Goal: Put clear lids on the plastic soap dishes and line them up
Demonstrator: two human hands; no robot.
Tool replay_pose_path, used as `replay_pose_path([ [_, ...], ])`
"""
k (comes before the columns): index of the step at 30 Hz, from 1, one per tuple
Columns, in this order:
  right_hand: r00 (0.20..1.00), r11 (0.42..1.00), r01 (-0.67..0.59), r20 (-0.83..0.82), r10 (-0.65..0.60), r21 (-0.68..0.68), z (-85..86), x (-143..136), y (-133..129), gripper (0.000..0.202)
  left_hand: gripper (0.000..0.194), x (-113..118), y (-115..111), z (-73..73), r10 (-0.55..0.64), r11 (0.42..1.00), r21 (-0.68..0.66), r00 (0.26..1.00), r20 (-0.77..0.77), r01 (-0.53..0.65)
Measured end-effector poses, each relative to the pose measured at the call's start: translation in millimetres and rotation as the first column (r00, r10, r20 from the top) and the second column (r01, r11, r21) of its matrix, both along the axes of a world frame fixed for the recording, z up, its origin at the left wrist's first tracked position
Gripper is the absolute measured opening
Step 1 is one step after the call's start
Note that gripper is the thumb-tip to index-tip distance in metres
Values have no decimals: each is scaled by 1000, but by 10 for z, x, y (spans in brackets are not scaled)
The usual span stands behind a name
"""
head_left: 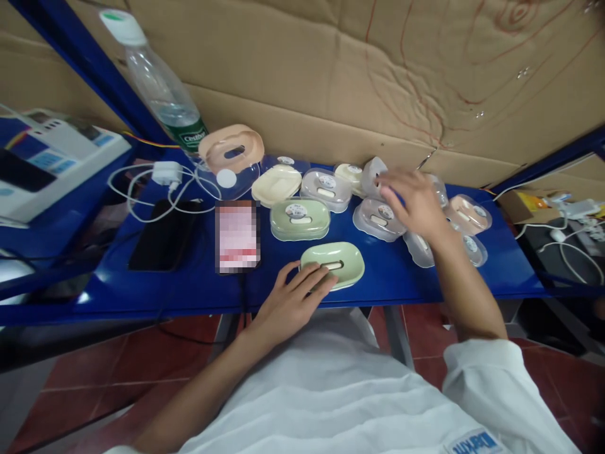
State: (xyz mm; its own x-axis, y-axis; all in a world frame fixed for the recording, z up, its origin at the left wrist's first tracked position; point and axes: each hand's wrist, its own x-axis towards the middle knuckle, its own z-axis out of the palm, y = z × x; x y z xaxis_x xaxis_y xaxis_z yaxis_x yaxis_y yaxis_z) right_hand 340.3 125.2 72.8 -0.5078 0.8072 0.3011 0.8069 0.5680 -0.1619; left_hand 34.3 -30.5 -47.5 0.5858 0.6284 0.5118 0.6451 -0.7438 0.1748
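Blue table is narrow and crowded, that's my main worry: nearly every item sits close to an edge

Water bottle leans tilted at back left against the cardboard, just above the peach dish and the white charger with its cable; a nudge to the table could tip it onto them

Black phone and the blurred-screen phone lie flat near the front edge, cable trailing off; a snag would drag them

Clear lids and cream, green and peach soap dishes are clustered mid-table, some touching; right hand is over them, fingers spread loosely, tips on a clear lid. I can't tell if it's actually gripped. A sideways sweep would scatter its neighbours

Left hand rests fingers extended flat, not clamped, on the near rim of the open green soap dish, which sits at the front edge. Pressing on that rim could flip it off onto the floor
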Motion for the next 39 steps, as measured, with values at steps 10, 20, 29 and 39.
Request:
replay_pose_path([
  [10,965,970,219,169,-201,-101,-261,431,864,43,31,13,-7,33,39,995,92,999,15,-40],
  [20,990,989,-139,-20,138,-45,-278,172,-435,36,37,-2,10,-3,31,998,51,999,37,-33],
  [29,915,907,-399,0,403,-133,-864,-261,-1201,54,38,7,6,14,21,1000,19,1000,4,-21],
  [39,993,994,-106,41,108,-39,-200,44,397,43,31,14,36,56,9,999,-50,997,82,-5],
])
